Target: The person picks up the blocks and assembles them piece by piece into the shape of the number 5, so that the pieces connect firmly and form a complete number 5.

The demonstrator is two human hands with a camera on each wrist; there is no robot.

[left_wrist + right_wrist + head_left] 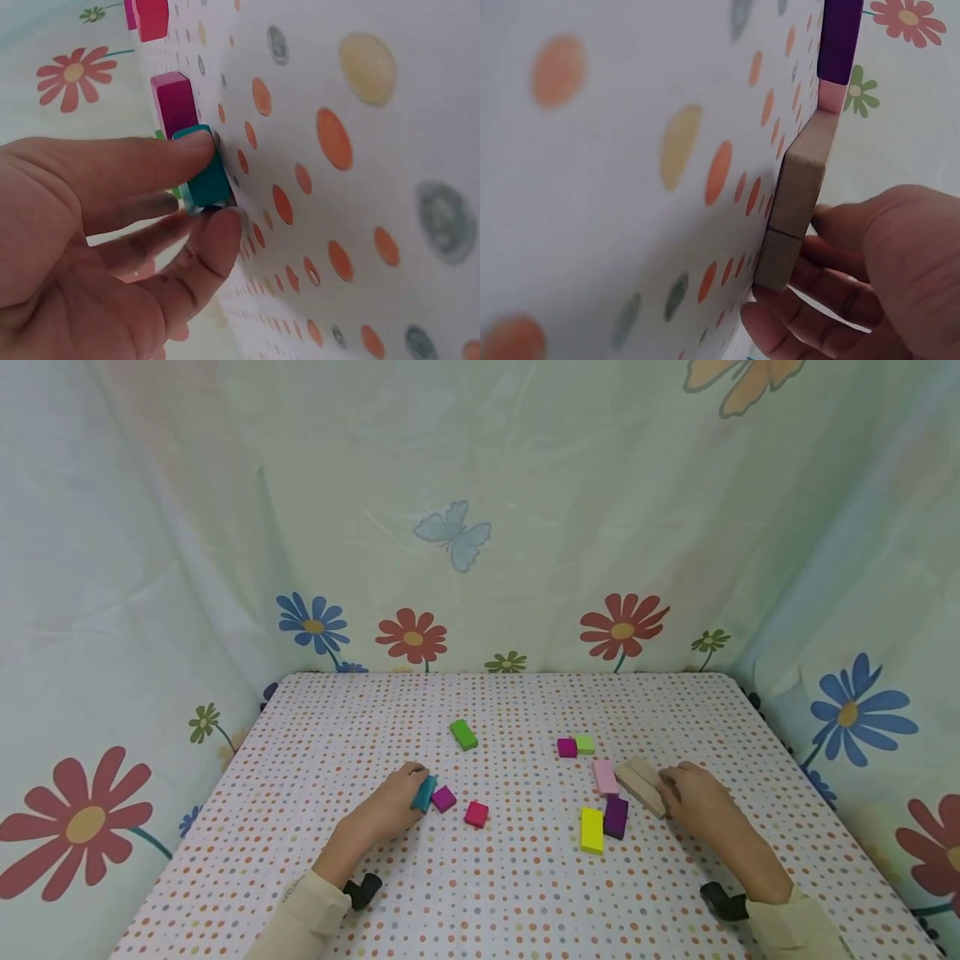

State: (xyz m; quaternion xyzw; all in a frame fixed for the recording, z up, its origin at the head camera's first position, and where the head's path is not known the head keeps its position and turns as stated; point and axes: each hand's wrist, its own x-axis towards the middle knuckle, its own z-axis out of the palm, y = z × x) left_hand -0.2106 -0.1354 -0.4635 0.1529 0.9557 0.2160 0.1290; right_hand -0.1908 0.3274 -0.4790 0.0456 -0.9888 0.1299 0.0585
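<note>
My left hand pinches a teal block between thumb and fingers at the table surface. In the left wrist view the thumb lies over the teal block, with fingertips at its far end. A magenta block stands just beside it, and a red block lies further right. My right hand holds the outer of two plain wooden blocks lying side by side. In the right wrist view their seam shows between the wooden blocks, thumb and fingers curved about the outer one.
Left of the wooden blocks lie a pink block, a dark purple block and a yellow block. Further back are a magenta block, a light green block and a green block. A dotted cloth covers the table.
</note>
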